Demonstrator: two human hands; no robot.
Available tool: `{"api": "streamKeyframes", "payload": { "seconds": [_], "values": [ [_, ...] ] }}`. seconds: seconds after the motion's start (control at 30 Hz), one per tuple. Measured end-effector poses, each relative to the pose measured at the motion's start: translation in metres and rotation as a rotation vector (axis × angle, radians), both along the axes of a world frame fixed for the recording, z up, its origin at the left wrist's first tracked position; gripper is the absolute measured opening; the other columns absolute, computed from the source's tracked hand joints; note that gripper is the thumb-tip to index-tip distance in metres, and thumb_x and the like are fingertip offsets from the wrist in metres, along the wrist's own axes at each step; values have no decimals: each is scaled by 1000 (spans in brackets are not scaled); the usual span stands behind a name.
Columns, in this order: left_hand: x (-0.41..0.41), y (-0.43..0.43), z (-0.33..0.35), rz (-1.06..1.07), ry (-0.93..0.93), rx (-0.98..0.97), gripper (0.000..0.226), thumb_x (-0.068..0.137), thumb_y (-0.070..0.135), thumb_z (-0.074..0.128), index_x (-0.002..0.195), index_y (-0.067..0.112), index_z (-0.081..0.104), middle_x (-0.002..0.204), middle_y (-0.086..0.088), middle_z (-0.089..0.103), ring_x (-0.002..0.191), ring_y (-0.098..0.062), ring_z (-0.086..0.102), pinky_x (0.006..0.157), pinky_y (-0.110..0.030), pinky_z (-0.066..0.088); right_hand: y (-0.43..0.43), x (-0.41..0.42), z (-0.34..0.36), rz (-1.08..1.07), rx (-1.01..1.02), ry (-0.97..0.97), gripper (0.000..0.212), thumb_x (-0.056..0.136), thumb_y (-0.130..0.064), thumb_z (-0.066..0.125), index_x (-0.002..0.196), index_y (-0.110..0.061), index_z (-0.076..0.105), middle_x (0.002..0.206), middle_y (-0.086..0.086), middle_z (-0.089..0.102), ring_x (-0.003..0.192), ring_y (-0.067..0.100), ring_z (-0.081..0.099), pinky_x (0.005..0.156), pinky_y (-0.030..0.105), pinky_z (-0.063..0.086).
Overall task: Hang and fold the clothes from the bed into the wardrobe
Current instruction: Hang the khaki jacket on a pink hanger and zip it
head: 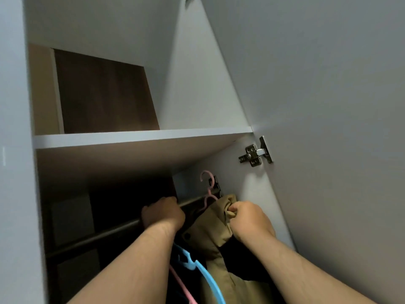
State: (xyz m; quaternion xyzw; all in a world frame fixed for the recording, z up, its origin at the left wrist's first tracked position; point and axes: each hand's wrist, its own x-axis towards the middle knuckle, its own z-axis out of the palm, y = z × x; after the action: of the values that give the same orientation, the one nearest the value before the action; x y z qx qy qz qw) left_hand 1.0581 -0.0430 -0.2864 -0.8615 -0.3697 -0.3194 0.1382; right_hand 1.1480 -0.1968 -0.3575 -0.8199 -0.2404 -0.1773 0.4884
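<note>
Two bare forearms are stretching up from the bottom edge toward the wardrobe rail, a dark bar running slantwise through the lower compartment. Well below the rail, between the arms, a blue hanger and a pink hanger arm are showing, the pink one just left of the blue; what is carrying them I cannot tell. Right of them a khaki garment is hanging down from just under the rail's right end, with a dark button on its left edge.

At the rail, the left hand is wrapping its curled fingers over the bar. Just right of the rail's end, the right hand is pinching a bunched fold at the top of the khaki garment between thumb and fingertips. A pink hook is rising above the rail's right end, beside the garment's top; whether it is sitting on the bar I cannot tell.

Above the rail a white shelf is spanning the wardrobe. Up and right of the rail a metal hinge is joining the side wall to the open door. Higher, behind the shelf, a brown back panel is showing.
</note>
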Motion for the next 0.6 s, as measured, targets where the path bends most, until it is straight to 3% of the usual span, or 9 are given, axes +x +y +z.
{"api": "streamKeyframes", "payload": {
  "seconds": [0.23,0.4,0.6],
  "values": [
    [-4,5,14,-92,60,-115,33,88,32,45,114,23,63,121,-4,63,111,-27,60,94,-36,48,7,-1,-2,-33,-151,-12,29,83,-11,51,100,-26,69,105,1,67,96,25,63,70,25,42],
    [2,15,19,-121,48,-150,38,92,47,42,107,21,66,118,-4,65,109,-26,61,91,-33,48,12,4,-4,-21,-237,-40,28,87,-8,43,98,-18,67,105,6,68,95,27,65,75,31,50],
    [5,19,18,-101,64,-111,41,97,46,37,116,21,62,124,-5,61,112,-26,58,93,-34,46,27,14,-9,-6,-266,-103,28,91,-8,46,68,-23,47,81,-1,57,78,19,61,68,30,52]
  ]
}}
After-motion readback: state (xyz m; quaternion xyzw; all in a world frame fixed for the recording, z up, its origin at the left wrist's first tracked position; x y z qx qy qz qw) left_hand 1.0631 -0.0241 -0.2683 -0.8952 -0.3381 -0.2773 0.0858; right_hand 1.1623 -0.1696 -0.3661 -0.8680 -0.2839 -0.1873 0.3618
